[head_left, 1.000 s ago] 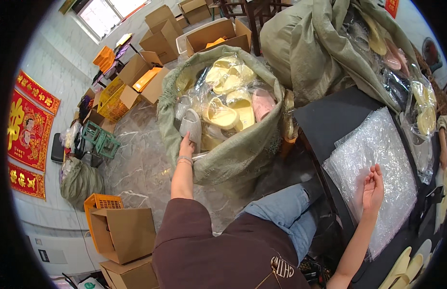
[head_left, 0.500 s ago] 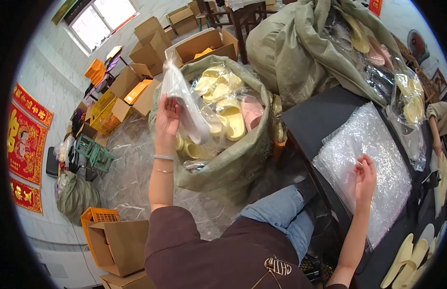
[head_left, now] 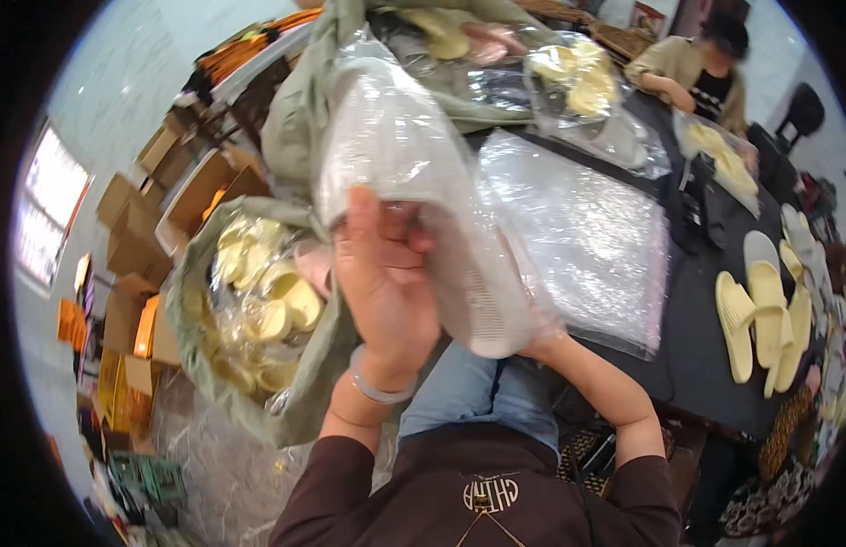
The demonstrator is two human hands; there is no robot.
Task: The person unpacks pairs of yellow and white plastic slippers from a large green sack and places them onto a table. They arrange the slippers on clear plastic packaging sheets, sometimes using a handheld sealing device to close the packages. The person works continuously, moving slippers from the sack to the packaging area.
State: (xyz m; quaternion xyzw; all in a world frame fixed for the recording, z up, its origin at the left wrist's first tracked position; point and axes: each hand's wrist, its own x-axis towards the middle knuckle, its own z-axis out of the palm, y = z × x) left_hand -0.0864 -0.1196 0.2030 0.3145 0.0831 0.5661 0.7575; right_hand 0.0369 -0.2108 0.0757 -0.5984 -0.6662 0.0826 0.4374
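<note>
Holding a pale grey slipper (head_left: 377, 146) in a clear plastic bag (head_left: 359, 44), the left hand (head_left: 386, 296) shows in the middle of the head view, thumb pressed on the strap's edge, fingers curled into the opening; the right hand (head_left: 539, 335) is blurred and mostly hidden behind film and slipper, so I cannot tell whether it grips anything.

The likeliest trouble is a slip: the film looks slick and loose, and if the left hand relaxed, the slipper could slide within the bag or drop out of it; a fall might end on the floor, since the person's lap and a gap lie below, between the green woven sack (head_left: 245, 415) and the dark table (head_left: 687, 365); a hard tug by either hand could tear the film; the bag's loose side might also catch on the stack of clear plastic (head_left: 578, 246) on the table.

The slipper is raised in front of the person, tilted, its strap end up and away, its ribbed sole reaching down to the right; it touches the left hand at the strap opening, while its lower end is just beside the right hand.
</note>
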